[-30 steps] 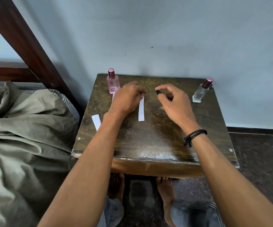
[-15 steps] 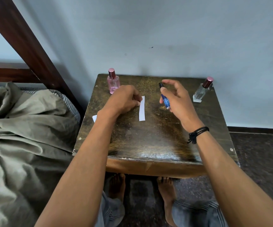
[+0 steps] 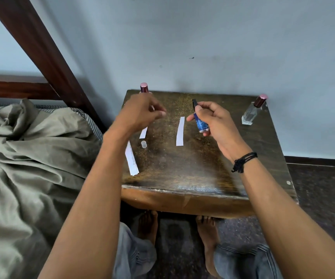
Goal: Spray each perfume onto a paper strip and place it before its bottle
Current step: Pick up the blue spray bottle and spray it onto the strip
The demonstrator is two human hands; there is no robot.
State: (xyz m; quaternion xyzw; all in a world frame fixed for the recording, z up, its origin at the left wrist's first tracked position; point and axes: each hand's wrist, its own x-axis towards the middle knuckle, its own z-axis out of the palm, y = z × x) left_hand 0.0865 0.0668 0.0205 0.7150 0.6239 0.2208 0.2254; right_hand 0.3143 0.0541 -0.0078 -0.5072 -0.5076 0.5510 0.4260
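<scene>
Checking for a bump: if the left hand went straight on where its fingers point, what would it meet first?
Probably the blue spray bottle gripped by the right hand: the left hand points right toward it, above the table. Depth is unclear.

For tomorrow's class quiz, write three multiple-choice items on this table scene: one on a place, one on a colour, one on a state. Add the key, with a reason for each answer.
1. Where on the table does the clear bottle stand?
A. back right corner
B. front left corner
C. middle

2. What colour is the held bottle in the right hand?
A. green
B. blue
C. yellow

3. How is the middle strip?
A. lying flat on the table
B. pinched in a hand
C. rolled up

Key:
1 A: it stands by the wall at the far right.
2 B: its body shows blue between the fingers.
3 A: it lies free, with no hand on it.
</scene>
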